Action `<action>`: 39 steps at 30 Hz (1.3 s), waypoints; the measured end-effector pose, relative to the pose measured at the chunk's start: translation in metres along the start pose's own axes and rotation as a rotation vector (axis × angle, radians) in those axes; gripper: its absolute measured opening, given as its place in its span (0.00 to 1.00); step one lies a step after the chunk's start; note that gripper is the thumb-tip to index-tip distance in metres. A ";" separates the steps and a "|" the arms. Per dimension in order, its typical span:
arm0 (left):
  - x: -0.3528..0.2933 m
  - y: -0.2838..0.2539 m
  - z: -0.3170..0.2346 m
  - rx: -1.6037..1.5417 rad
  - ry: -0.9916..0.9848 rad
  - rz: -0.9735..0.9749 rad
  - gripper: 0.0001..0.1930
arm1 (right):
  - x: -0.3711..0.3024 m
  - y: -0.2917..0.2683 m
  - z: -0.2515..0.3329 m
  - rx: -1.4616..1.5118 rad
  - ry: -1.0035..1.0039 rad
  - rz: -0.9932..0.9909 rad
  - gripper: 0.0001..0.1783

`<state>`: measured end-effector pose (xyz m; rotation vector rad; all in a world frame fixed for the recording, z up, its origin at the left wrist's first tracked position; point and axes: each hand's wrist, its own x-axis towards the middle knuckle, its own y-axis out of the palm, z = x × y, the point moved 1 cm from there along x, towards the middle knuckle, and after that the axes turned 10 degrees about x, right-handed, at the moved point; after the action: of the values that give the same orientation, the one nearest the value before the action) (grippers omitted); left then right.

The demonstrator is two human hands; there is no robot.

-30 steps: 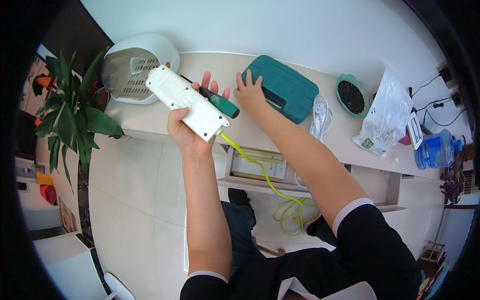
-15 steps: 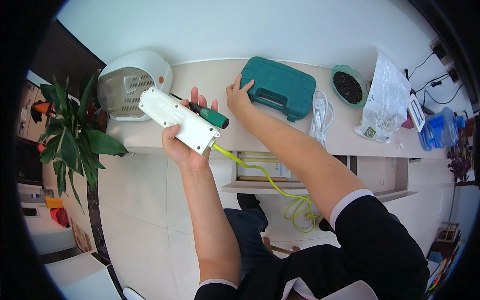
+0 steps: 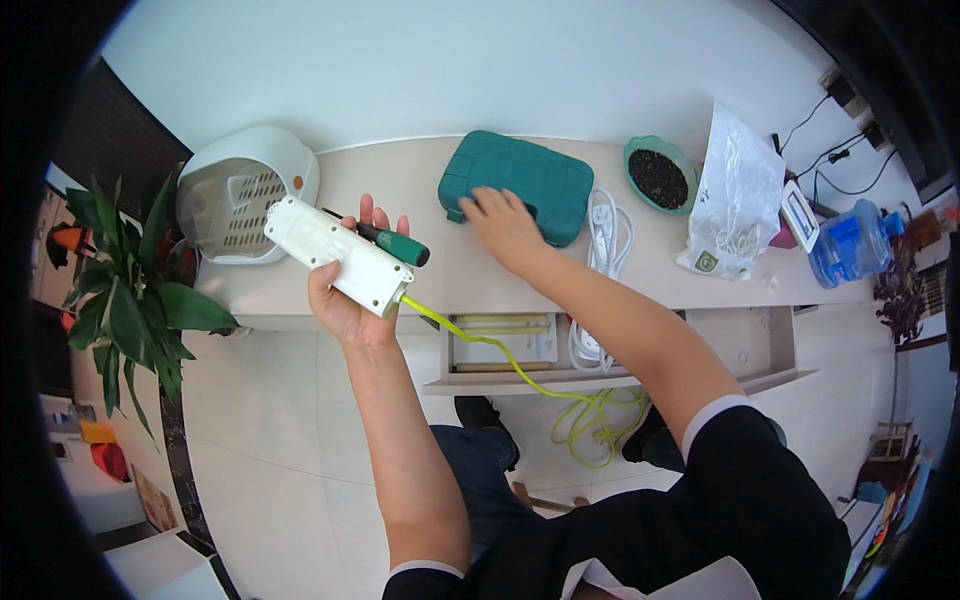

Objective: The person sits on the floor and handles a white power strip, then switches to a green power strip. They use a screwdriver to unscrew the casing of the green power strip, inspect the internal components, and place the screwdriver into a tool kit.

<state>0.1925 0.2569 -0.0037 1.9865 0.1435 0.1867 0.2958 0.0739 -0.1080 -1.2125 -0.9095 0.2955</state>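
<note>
While my left hand [image 3: 345, 290] gripped white power strip [image 3: 338, 255] with green screwdriver [image 3: 392, 244], held near, right hand [image 3: 508, 226] lay flat, fingers spread, on far teal case [image 3: 517, 185]. Judged best: keep strip steady, open case slowly.

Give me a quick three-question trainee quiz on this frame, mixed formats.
1. True or false: the left hand holds both the white power strip and the green-handled screwdriver.
2. What does the right hand rest on? A) teal case B) plastic bag C) blue bottle
3. Fill in: the power strip's cord is ____ in colour.
Key: 1 true; 2 A; 3 yellow-green.
</note>
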 end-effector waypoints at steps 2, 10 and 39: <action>0.000 0.002 0.001 -0.003 0.009 -0.029 0.23 | -0.026 -0.011 -0.012 -0.050 0.005 -0.014 0.21; 0.004 0.002 0.004 0.008 0.018 -0.035 0.23 | -0.029 -0.007 0.013 -0.065 -0.010 0.146 0.10; -0.001 -0.006 -0.021 -0.002 0.148 -0.047 0.23 | 0.070 -0.107 -0.101 0.357 0.515 -0.079 0.13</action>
<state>0.1872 0.2782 -0.0004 1.9652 0.2847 0.3041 0.3859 0.0119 0.0128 -0.8580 -0.4301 0.0677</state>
